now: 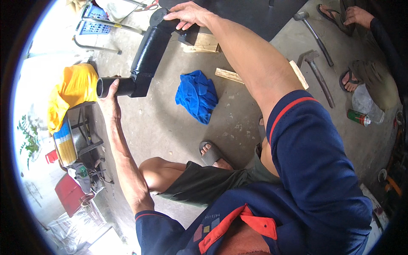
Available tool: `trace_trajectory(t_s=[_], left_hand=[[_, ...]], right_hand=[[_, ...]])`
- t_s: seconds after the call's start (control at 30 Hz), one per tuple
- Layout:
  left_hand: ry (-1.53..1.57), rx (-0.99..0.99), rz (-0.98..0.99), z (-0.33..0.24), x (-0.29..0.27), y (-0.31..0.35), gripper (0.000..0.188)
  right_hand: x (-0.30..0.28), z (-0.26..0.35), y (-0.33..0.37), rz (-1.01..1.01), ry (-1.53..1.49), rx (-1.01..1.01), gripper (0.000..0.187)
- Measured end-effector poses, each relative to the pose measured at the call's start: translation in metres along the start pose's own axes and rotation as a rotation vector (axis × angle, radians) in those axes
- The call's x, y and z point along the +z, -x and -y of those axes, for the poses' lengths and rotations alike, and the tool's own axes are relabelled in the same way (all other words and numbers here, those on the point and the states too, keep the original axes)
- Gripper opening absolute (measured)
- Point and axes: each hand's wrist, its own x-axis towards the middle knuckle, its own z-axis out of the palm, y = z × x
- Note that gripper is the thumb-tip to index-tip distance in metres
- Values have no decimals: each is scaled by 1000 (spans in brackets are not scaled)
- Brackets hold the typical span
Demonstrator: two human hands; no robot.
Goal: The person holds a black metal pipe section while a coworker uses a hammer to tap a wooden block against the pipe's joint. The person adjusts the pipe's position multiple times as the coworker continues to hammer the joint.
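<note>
A black, glossy bent pipe (147,53) with angled segments is held up in front of me, slanting from lower left to upper right. My left hand (109,97) grips its open round end, the thumb lying along the tube. At the far end my right hand (190,15) is closed over the pipe, fingertips on its top edge. A black block-like piece (189,36) shows under that hand; whether it is joined to the pipe I cannot tell. On the floor below lies a crumpled blue cloth (196,96).
Wood pieces (204,43) and a wooden strip (229,75) lie beyond the cloth. Two hammers (313,37) (319,78) and a spray can (358,117) are at right, near another person's foot (350,80). A yellow cloth (76,89) drapes a stand at left, below a blue basket (94,21).
</note>
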Motion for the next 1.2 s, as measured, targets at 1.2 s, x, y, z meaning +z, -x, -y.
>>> trace_trajectory(t_s=[1.2], left_hand=[[-12, -14, -32, -1, -1, 0, 47]], right_hand=[[-1, 3, -2, -219, 468, 274, 23]])
